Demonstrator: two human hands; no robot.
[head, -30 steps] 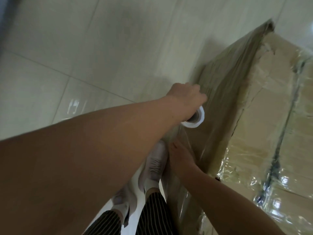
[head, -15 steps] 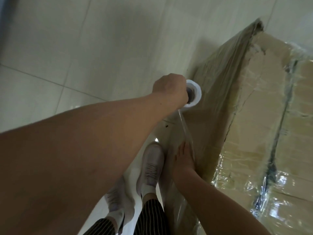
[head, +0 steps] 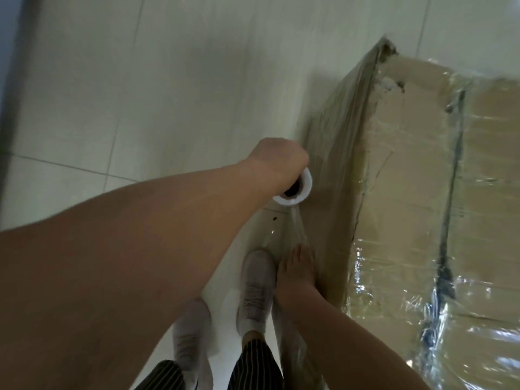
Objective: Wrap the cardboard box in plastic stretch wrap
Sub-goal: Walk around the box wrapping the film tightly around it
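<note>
Big cardboard box (head: 408, 178) sits on the tiled floor (head: 168, 80), filling the right side of the view. Top face has shiny wrap over it w/ a dark seam running down the middle. The far corner is scuffed and torn.

L hand (head: 277, 161) is curled into a fist on the top end of the stretch wrap roll (head: 305, 187), which stands upright just beside the box's side face. Can't tell if the fingers go inside the core, only the white rim and dark hole show.

A strip of film (head: 295, 229) runs down from the roll toward the R hand (head: 298, 268). That hand is flat w/ fingers straight and pointing up along the box side, pressing on the film there, not gripping anything. The side face already looks glossy w/ wrap.

Below the arms: 1 pale sneaker (head: 257, 285) right next to the R hand, a 2nd sneaker (head: 191, 342) lower and further from the box, plus striped trousers (head: 254, 364) at the bottom edge. Pic is a bit blurry, esp. the wrap on top.
</note>
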